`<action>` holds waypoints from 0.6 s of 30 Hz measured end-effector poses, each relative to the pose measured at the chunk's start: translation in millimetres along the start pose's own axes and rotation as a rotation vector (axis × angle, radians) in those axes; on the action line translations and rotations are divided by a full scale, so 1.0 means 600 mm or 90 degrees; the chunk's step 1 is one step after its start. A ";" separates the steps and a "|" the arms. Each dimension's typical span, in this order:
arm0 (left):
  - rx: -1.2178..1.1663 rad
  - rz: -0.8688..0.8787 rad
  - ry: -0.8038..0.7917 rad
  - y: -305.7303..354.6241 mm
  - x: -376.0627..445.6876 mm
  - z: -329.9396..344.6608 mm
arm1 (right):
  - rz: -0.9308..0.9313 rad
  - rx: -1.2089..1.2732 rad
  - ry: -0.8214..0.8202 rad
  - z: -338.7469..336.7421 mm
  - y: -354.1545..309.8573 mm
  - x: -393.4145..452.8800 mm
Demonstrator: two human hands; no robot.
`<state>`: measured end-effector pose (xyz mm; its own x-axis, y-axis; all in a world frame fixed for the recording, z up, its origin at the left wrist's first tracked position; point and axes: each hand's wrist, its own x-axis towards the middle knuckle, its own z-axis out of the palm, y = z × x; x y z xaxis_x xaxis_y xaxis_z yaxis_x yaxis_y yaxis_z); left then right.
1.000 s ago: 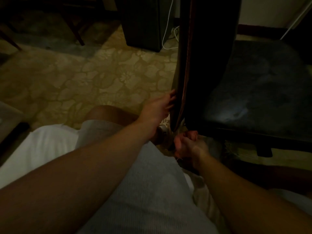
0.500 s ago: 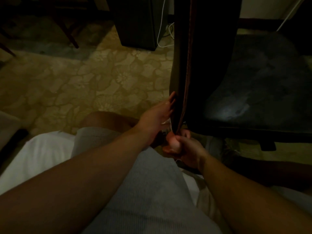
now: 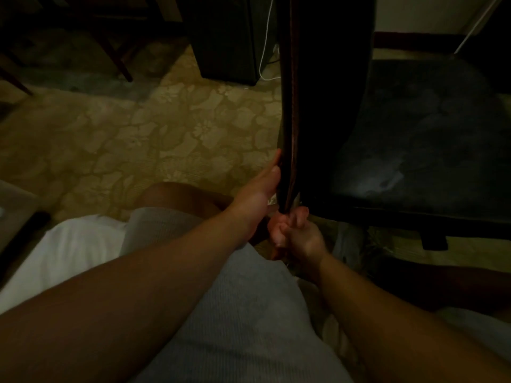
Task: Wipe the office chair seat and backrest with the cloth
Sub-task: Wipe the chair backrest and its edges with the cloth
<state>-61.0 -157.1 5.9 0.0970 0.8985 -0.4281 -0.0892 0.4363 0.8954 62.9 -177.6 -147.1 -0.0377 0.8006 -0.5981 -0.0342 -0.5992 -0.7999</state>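
Chair backrest point(image 3: 326, 111) stands edge-on at 12 o'clock, seat point(image 3: 420, 139) at 2 o'clock. Left hand point(image 3: 260, 189) lies flat against the backrest's rear face, fingers straight. Right hand point(image 3: 296, 233), at the backrest's lower edge, is fisted; the cloth cannot be made out in the dim light.

Both bare forearms reach forward from the bottom of the view, the left one crossing from the lower left and the right one from the lower right. The left hand point(image 3: 260, 186) is stretched out with its fingers straight, their tips laid flat against the edge of the dark upright backrest point(image 3: 326, 106). Just below and beside it, the right hand point(image 3: 293, 230) is curled into a tight fist at the backrest's lower end (whatever it grips is too dark to make out), knuckles upward.
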 end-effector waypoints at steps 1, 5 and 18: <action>0.006 -0.005 -0.001 -0.004 0.002 -0.001 | -0.001 -0.013 0.014 0.005 0.003 -0.002; 0.037 -0.012 -0.031 -0.010 0.005 -0.009 | 0.102 -0.001 0.073 0.011 0.012 0.010; 0.045 0.022 -0.066 -0.014 -0.009 -0.002 | 0.189 0.076 -0.007 -0.050 -0.017 0.002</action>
<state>-61.7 -165.7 0.6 0.1981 0.9015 -0.3848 -0.0250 0.3971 0.9175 93.2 -170.2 -141.4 -0.0742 0.5906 -0.8035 -0.1375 -0.8041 -0.5783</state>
